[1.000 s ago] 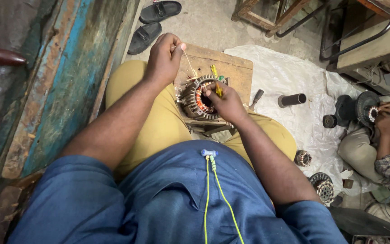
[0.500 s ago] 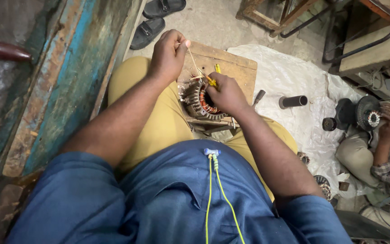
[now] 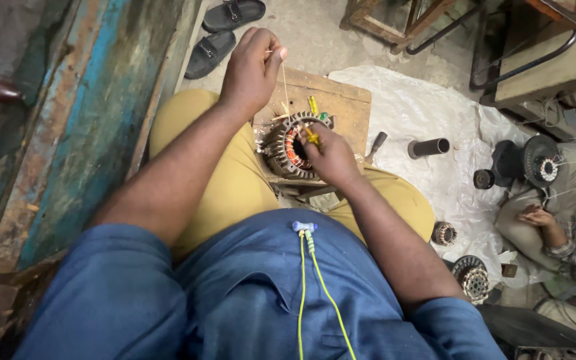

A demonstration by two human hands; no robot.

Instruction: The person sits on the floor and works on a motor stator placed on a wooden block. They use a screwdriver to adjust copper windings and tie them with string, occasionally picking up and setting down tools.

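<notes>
At the far left stands a worn wooden board with blue paint (image 3: 81,127), and above it a pair of black sandals (image 3: 225,30) lies on the floor. The left hand (image 3: 251,70) is raised above the wooden block (image 3: 341,107), closed, and it pinches a thin thread (image 3: 284,83) between thumb and finger; the thread goes down to the stator (image 3: 291,147). The stator sits on the block, just below the left hand and against the person's knees. The right hand (image 3: 328,157) rests on the right edge of the stator, closed around a small yellow tool (image 3: 311,135) whose tip is inside the copper winding. Further right, on white plastic sheet (image 3: 435,113), lies a black tube (image 3: 428,147). At the far right another person's hand (image 3: 535,217) is near a second motor part (image 3: 541,160).
</notes>
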